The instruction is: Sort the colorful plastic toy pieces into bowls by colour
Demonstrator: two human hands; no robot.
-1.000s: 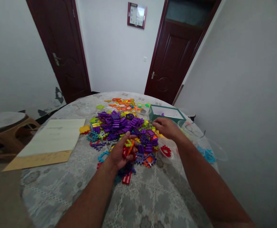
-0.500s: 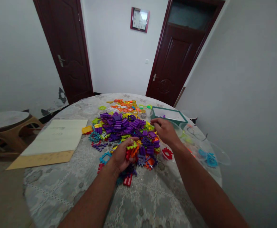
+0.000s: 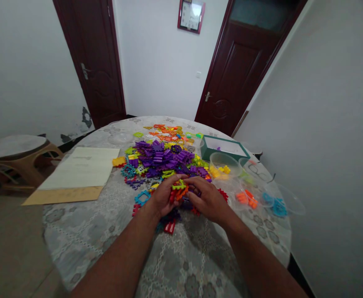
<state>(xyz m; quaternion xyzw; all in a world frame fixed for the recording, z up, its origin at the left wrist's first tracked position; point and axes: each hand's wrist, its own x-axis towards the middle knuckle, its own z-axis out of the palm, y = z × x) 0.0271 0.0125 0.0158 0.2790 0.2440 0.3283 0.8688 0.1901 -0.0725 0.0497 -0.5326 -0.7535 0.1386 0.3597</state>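
Note:
My left hand [image 3: 163, 196] is closed round a small bunch of notched plastic building pieces [image 3: 178, 191], yellow-green, orange and red. Close beside it, my right hand [image 3: 210, 199] has its fingers bent in at the right side of this bunch. Whether a piece sits between the right fingertips is hidden. Behind both hands rises a heap of mostly purple interlocking pieces [image 3: 159, 157]. A blue frame-shaped piece [image 3: 142, 198] lies left of my left wrist, and a red one [image 3: 169, 227] lies below the hands.
Clear plastic tubs on the right hold yellow pieces [image 3: 223, 170], orange pieces [image 3: 246, 198] and blue pieces [image 3: 277, 206]. A green-edged box [image 3: 225, 149] stands behind them. Orange flat pieces [image 3: 165, 134] lie at the back. Paper sheets [image 3: 85, 169] lie left; a stool [image 3: 16, 149] stands beyond.
My right hand has come back from the heap's right side, toward me and left, to the bunch in my left hand. The view has tilted slightly downward.

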